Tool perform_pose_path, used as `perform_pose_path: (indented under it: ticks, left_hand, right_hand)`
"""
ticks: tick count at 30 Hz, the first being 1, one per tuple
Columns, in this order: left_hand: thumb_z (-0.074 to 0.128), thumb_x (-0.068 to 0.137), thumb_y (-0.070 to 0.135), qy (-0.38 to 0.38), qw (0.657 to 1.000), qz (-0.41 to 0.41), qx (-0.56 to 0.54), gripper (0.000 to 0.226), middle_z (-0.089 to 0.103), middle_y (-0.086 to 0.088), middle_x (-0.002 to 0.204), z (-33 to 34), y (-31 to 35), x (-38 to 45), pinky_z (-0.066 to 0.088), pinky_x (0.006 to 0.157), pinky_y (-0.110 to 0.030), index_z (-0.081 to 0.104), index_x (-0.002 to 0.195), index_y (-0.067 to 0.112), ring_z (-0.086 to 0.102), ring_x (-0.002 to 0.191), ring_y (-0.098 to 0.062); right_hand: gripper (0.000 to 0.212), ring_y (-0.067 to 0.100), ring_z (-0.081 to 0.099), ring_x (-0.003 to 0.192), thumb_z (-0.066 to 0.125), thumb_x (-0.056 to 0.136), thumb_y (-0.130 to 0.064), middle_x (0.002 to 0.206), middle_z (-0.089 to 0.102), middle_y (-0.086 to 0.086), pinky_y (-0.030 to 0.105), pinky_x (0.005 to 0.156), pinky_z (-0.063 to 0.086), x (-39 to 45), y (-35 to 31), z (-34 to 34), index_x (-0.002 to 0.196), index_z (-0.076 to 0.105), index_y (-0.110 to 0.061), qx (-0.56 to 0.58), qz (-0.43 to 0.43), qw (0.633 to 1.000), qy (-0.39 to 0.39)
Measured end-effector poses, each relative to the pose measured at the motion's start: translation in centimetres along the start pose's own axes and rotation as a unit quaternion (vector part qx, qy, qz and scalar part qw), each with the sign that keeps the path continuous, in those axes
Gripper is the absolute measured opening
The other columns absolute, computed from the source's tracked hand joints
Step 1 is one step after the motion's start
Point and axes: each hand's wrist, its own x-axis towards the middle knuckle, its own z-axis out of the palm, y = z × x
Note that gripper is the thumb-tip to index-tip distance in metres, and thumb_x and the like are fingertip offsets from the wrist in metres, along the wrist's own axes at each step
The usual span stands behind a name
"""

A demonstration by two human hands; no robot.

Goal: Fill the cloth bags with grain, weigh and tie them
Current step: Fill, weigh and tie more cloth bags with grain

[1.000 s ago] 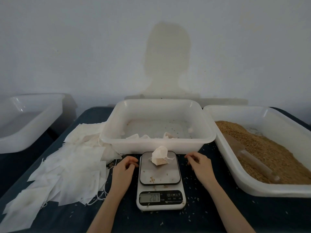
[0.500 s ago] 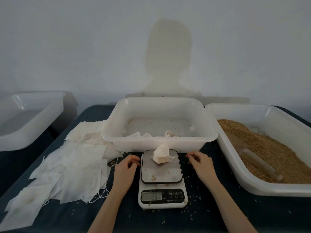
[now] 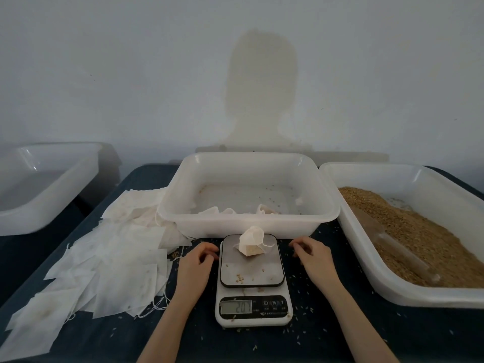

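Observation:
A small white cloth bag [image 3: 251,242] with grain in it sits on the far part of the kitchen scale [image 3: 252,280], whose display shows digits. My left hand [image 3: 195,265] rests on the table just left of the scale, fingers loosely curled, holding nothing. My right hand [image 3: 313,256] rests just right of the scale in the same way. Neither hand touches the bag. A heap of empty cloth bags [image 3: 110,255] lies to the left. The right tub [image 3: 408,292] holds brown grain [image 3: 408,231] with a clear scoop [image 3: 385,239] lying in it.
A white tub [image 3: 248,224] behind the scale holds a few filled bags [image 3: 264,209]. Another white tub [image 3: 39,203] stands off the table at far left. Loose grains are scattered on the dark table [image 3: 340,336] and the scale plate.
Both hands stay beside the scale and the bag stays on it. The camera has tilted slightly, so everything sits a little lower in view.

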Motion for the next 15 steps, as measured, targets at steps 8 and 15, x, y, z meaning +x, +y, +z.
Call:
perform_pose_path:
  ticks: [8,15]
  left_hand:
    - [0.051,0.087,0.003,0.001,1.000,-0.004,0.001,0.034,0.066,0.014,0.078,-0.1,0.2,-0.2,0.039,0.066,-0.013,0.060,0.082,0.035,0.057,0.075,0.008]
    - [0.051,0.087,0.004,0.002,1.000,-0.009,0.002,0.035,0.066,0.014,0.076,-0.2,0.3,-0.2,0.039,0.062,-0.008,0.059,0.080,0.037,0.057,0.073,0.006]
  right_hand:
    - [0.018,-0.002,0.060,0.072,0.062,0.091,-0.018,0.074,0.064,-0.012,0.009,0.062,0.045,-0.4,-1.4,-0.2,0.085,0.064,-0.034,0.023,-0.059,0.997,0.052]
    - [0.031,0.004,0.056,0.070,0.049,0.081,-0.058,0.099,0.053,-0.027,0.013,0.058,0.047,-1.7,-8.6,0.3,0.105,0.056,-0.041,-0.081,-0.261,0.962,-0.014]
